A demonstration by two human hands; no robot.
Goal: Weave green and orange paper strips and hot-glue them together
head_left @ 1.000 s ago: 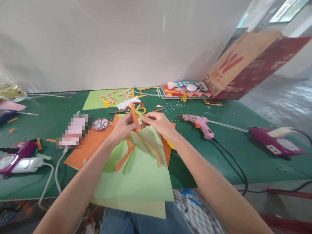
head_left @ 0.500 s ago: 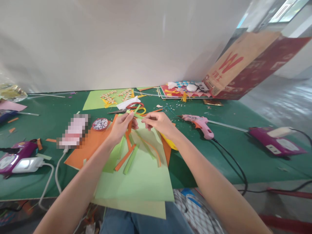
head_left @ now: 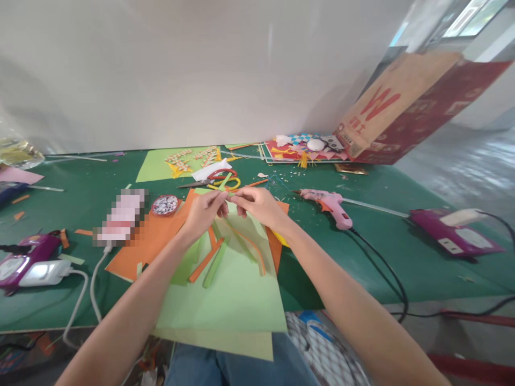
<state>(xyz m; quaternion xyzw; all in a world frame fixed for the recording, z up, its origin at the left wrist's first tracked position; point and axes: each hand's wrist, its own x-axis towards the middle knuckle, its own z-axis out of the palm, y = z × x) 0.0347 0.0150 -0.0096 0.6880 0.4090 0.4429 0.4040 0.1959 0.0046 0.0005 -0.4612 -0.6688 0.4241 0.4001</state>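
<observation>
Soft, fairly bright light spreads evenly, with a pale, blown-out window [head_left: 469, 19] far beyond the hands [head_left: 261, 206] to the right and a faint glare streak on the white partition [head_left: 201, 69] ahead. A dark shadow falls on the green worktop [head_left: 382, 182] beneath the right forearm [head_left: 333, 279]. Wide-angle stretch slants the paper bag [head_left: 396, 102] at far right, while mosaic blocks mask the pink phone [head_left: 123, 214] left of the hands.

Held strip [head_left: 225, 181]: green ppr, matt.
Loose strips [head_left: 206, 261]: orange + green ppr, matt.
Sheets [head_left: 241, 300]: lt green ppr, smooth, matt.
Table [head_left: 422, 276]: green top, smooth, slight sheen; mat'l unclear.
Scissors [head_left: 193, 184]: metal blades, plastic-lkg hndls.
Glue gun [head_left: 332, 202]: pink plastic, smooth.
Glue stick [head_left: 376, 206]: translucent, smooth.
Pwr strips [head_left: 436, 225]: purple plastic, glossy.
Bag [head_left: 418, 80]: brown + red ppr, mostly matt.
Wrapper [head_left: 18, 154]: clear film, crinkled, shiny.
Trousers [head_left: 237, 367]: blue cloth, matt.
</observation>
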